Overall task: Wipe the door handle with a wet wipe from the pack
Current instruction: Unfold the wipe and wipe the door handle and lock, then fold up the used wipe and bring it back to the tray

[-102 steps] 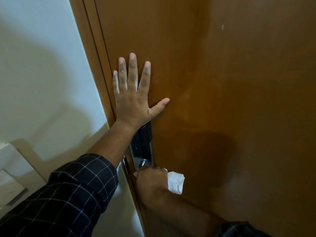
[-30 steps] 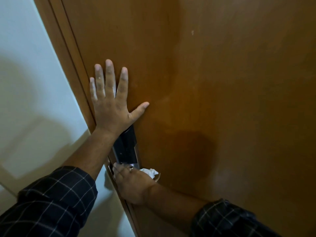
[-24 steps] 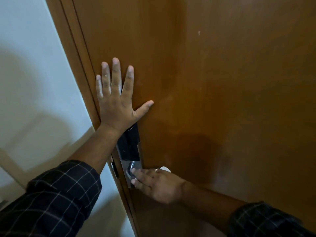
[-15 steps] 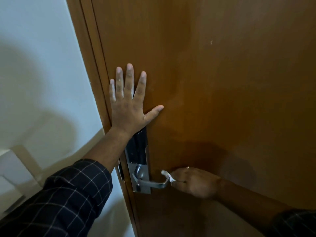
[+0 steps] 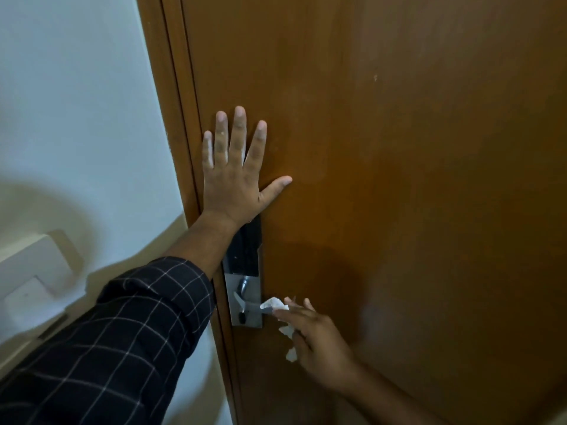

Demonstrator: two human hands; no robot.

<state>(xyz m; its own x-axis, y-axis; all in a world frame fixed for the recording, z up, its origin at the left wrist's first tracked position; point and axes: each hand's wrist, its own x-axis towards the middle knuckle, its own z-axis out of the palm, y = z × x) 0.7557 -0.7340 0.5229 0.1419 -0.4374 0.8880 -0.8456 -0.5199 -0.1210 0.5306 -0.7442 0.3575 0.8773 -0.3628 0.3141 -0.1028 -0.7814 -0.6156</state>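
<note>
Your left hand (image 5: 234, 176) lies flat and spread on the wooden door (image 5: 399, 148) while your right hand (image 5: 319, 338) pinches the wet wipe (image 5: 274, 304) against the lever handle (image 5: 248, 305).

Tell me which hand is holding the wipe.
The right hand, low by the door handle, grips the white wipe. The left hand lies flat and empty, higher up.

A brown wooden door (image 5: 399, 148) meets a pale wall (image 5: 76, 102), where a white switch plate (image 5: 30, 271) sits in soft shadow.
</note>
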